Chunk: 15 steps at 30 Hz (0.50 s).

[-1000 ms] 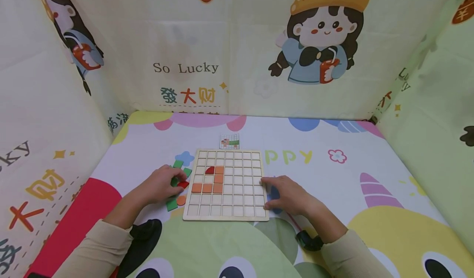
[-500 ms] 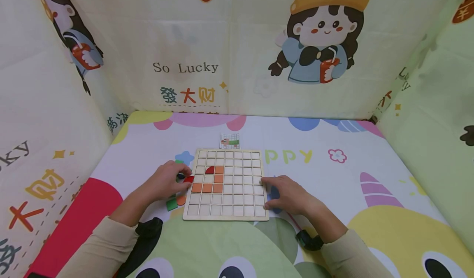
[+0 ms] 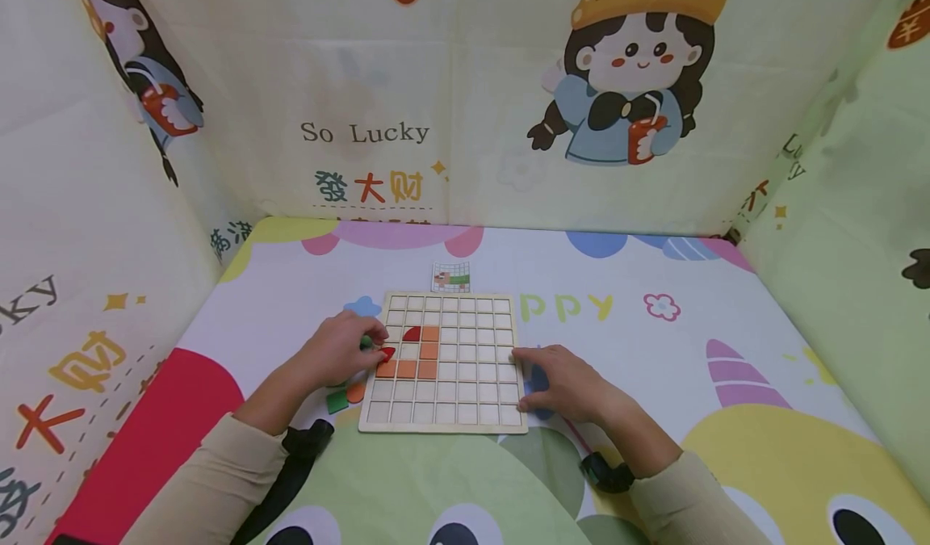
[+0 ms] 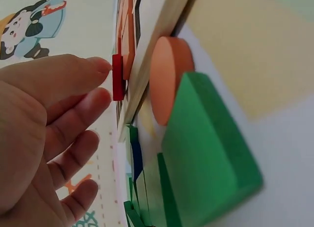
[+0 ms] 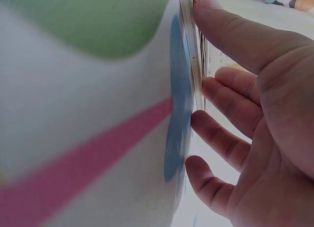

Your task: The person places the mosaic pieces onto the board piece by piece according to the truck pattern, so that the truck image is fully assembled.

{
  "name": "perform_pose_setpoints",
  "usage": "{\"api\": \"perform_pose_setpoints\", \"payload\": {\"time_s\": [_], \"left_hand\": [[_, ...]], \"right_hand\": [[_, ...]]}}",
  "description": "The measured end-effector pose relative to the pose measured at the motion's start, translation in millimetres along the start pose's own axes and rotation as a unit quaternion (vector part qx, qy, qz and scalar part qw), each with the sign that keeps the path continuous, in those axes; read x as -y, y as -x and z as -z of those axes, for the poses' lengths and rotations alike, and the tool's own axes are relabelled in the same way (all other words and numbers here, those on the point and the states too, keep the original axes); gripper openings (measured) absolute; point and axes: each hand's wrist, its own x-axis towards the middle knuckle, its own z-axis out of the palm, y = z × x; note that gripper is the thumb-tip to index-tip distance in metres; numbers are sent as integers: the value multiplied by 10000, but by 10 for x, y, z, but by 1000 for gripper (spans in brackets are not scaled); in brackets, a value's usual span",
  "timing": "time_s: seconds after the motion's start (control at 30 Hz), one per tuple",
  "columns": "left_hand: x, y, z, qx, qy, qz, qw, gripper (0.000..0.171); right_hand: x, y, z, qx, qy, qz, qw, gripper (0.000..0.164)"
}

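A wooden grid board (image 3: 472,391) lies flat on the printed tablecloth, holding several orange square tiles (image 3: 429,351) and a red quarter-round tile (image 3: 412,333). At its left edge my left hand (image 3: 334,350) has thumb and index finger at a small red tile (image 3: 388,354); the left wrist view shows the thumb tip against this red tile (image 4: 117,77), the index tip close below. Along the right edge rests my right hand (image 3: 563,382), its thumb and fingertips touching the board's side (image 5: 190,45).
Left of the board lie green tiles (image 3: 337,402), partly hidden by my left hand, and an orange round tile (image 3: 355,392). A small picture card (image 3: 451,277) with a gridded pattern sits behind the board. Printed cloth walls (image 3: 494,101) surround the table.
My left hand has moved right, bringing the red tile from beside the loose tiles to the board's left edge. The right hand has stayed in place.
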Motion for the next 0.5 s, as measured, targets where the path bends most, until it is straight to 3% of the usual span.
{"api": "perform_pose_setpoints", "payload": {"time_s": [0.17,0.5], "left_hand": [[-18,-11,-1,191,86,210,9996,24],[-25,-28,-20,253,150,220,9993,22]], "right_hand": [[6,3,2,8,3,10,10000,73],[3,-3,-3,2,16,20,10000,73]]}}
